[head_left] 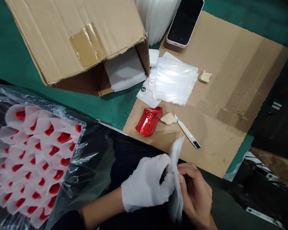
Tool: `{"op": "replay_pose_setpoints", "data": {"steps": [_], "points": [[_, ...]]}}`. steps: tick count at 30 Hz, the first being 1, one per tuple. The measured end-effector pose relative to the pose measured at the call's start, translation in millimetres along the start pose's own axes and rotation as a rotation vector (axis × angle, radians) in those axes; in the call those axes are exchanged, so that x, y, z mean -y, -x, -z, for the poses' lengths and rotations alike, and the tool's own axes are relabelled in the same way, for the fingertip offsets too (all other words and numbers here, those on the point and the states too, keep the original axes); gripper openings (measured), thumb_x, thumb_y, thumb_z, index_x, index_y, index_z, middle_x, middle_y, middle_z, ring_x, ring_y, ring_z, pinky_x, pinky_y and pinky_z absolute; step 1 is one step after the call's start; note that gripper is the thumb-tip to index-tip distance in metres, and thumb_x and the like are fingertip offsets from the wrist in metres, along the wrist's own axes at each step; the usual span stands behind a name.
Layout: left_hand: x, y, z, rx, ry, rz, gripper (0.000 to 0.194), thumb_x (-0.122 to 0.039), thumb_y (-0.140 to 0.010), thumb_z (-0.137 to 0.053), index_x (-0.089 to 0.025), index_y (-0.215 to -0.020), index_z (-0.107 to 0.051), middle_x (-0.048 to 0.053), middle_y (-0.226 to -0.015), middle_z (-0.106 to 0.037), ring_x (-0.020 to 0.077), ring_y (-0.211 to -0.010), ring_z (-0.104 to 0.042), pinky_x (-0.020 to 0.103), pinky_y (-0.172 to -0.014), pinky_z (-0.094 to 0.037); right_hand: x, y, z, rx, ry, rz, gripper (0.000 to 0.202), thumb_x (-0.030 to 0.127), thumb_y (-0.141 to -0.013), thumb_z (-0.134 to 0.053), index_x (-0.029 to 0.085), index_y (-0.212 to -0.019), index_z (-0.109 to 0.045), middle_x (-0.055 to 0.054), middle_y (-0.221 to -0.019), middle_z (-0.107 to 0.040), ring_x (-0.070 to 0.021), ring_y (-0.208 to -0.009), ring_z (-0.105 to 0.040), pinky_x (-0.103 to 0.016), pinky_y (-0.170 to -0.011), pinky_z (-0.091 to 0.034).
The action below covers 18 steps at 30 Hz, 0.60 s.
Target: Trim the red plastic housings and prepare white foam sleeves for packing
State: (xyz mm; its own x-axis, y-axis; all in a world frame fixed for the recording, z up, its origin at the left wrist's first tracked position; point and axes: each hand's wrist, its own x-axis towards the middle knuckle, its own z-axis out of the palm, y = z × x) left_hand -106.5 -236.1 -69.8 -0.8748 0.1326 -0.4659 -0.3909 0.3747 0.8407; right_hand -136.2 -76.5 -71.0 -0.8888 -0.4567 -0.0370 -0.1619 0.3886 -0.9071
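- One thin white sheet (177,191), held at five o'clock in view.
- Gloved left hand (150,182): fingers closed on the sheet's nine-o'clock side.
- Bare right hand (197,191): thumb and fingers pinching its three-o'clock side.
- Red part (148,121): on the cardboard (213,111), eleven o'clock from the sheet.
- Wrapped red pieces (45,166): nine o'clock, well apart.

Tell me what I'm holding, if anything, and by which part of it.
A thin white sheet or sleeve: the gloved left hand and bare right hand grip it around its middle, from opposite sides.
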Motion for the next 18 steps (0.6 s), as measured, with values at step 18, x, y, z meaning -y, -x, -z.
{"op": "replay_pose_setpoints", "data": {"steps": [18], "points": [[-27.5, -6.9, 12.9, -0.07, -0.224, -0.108, 0.016, -0.02, -0.081, -0.059, -0.02, -0.069, -0.048, -0.002, -0.067, -0.057, 0.0121, -0.055, -0.049, 0.029, -0.051, -0.03, 21.2, -3.7, 19.6, -0.215, 0.05, -0.094, 0.028, 0.009, -0.088, -0.064, 0.023, -0.111, -0.06, -0.001, -0.09, -0.065, -0.0111, -0.076, -0.067, -0.018, -0.07, -0.058]]}}
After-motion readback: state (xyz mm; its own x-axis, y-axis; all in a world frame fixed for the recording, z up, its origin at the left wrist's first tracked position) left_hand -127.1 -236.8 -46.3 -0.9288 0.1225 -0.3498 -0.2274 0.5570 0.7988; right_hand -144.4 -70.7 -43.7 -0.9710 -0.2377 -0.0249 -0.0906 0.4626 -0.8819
